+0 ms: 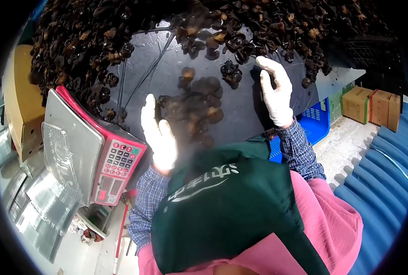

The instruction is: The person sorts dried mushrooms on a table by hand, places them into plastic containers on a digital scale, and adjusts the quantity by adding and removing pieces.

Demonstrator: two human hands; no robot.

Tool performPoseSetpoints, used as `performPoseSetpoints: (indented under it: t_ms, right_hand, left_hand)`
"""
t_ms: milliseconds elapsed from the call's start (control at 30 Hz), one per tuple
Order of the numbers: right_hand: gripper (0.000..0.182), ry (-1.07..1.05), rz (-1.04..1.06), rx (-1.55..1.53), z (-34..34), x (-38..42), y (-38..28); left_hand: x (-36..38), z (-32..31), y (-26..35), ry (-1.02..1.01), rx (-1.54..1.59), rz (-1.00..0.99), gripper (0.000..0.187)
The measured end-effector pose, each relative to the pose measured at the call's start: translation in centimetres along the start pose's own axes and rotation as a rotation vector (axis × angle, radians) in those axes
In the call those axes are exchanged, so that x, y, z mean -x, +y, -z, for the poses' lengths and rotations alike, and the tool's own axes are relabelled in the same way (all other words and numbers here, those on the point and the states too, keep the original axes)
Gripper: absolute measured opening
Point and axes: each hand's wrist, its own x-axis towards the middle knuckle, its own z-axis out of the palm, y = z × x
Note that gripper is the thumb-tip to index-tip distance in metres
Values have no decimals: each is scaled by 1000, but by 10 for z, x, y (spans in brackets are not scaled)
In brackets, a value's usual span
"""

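Note:
My left hand [160, 137], in a white glove, is at the left of the dark table sheet [144, 68], fingers stretched out and thumb apart. Just right of it is a blurred clump of brown-black wood ear mushrooms [199, 105]. My right hand [277, 94], gloved too, is over the right part of the sheet with its fingers apart and bent slightly inward. Nothing shows in its grip. Left of it lies a small dark wood ear cluster [231, 73]. A large heap of wood ears [85, 36] runs along the table's far side and left.
A pink scale [117, 160] with a grey plate stands at the left, by a cardboard box [20, 101]. A blue crate [317, 121] is below the table's right edge. Two cartons [371, 106] and blue corrugated sheeting [373, 183] are at the right.

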Motion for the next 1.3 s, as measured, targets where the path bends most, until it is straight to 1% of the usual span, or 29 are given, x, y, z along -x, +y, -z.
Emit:
performPoseSetpoints:
  t_ms: [133, 200, 233, 267, 333, 367, 400, 467, 500, 533, 600, 667, 733, 767, 800, 867, 933, 967, 1000, 1067, 1133, 1167, 1200, 1267, 1300]
  right_hand:
    - [27, -23, 52, 90, -9, -3, -13]
    - [27, -56, 209, 211, -14, -6, -17]
    - [32, -55, 287, 267, -18, -10, -20]
    - [43, -103, 351, 286, -22, -15, -25]
    - [47, -245, 336, 387, -33, -18, -30]
    - [47, -303, 344, 411, -38, -14, -22]
    - [43, -291, 422, 390, -42, -14, -23]
    - [40, -324, 389, 209, -49, -8, -31]
    - [40, -368, 379, 104, -49, -4, -44]
    - [41, -419, 450, 81, -51, 0, -48]
    - [44, -555, 408, -83, -53, 11, -63]
    - [43, -575, 482, -33, -45, 2, -68]
    - [44, -327, 534, 54, -32, -29, -59]
    - [42, -128, 558, 154, -29, -39, -39]
    - [40, 11, 494, 258, -26, -51, -30]
    - [40, 21, 352, 552, -21, -66, -20]
    - [40, -86, 450, 798, -23, -68, -4]
    - [34, -162, 385, 746, -25, -62, 1]
    - [29, -144, 483, 720, -29, -58, -6]
    - [28, -218, 422, 471, -30, -42, -14]
    - [30, -170, 419, 342, -36, -22, -34]
    - [36, -290, 267, 262, -33, -12, -51]
    - [41, -415, 239, 49, -30, -10, -62]
    - [43, -457, 346, 22, -28, -9, -72]
    - [42, -429, 394, 65, -24, -20, -74]
  left_hand:
    - [0, 1, -2, -8, -29, -21, 55]
    - [1, 0, -4, -10, -30, -18, 55]
    - [1, 0, -5, -11, -30, -17, 54]
    - [1, 0, -4, -15, -36, -18, 54]
    - [0, 2, -2, -22, -49, -19, 53]
    - [1, 2, -2, -28, -58, -16, 53]
    - [1, 2, -2, -31, -66, -14, 53]
    - [1, 3, -1, -37, -86, -7, 53]
    - [0, 4, 0, -41, -95, -4, 54]
    - [-1, 4, 0, -43, -103, -3, 54]
    - [1, 2, -5, -21, -61, -6, 58]
    - [1, 1, -4, -14, -38, -2, 62]
    - [0, 0, -4, -11, -23, 10, 67]
    - [0, 1, -3, -16, -33, 15, 67]
    - [0, 1, -3, -22, -44, 18, 68]
    - [1, 2, -3, -23, -38, 18, 67]
    - [1, 1, -3, -19, -34, 16, 66]
    - [1, 1, -4, -14, -36, 16, 65]
    - [2, 1, -4, -9, -39, 19, 64]
    - [4, 2, -6, -13, -45, 9, 62]
    - [2, 1, -6, -16, -54, 2, 61]
    - [2, 2, -6, -22, -61, 1, 61]
    - [2, 3, -5, -32, -70, -1, 60]
    - [2, 3, -7, -33, -80, -17, 60]
    - [2, 2, -7, -30, -84, -24, 60]
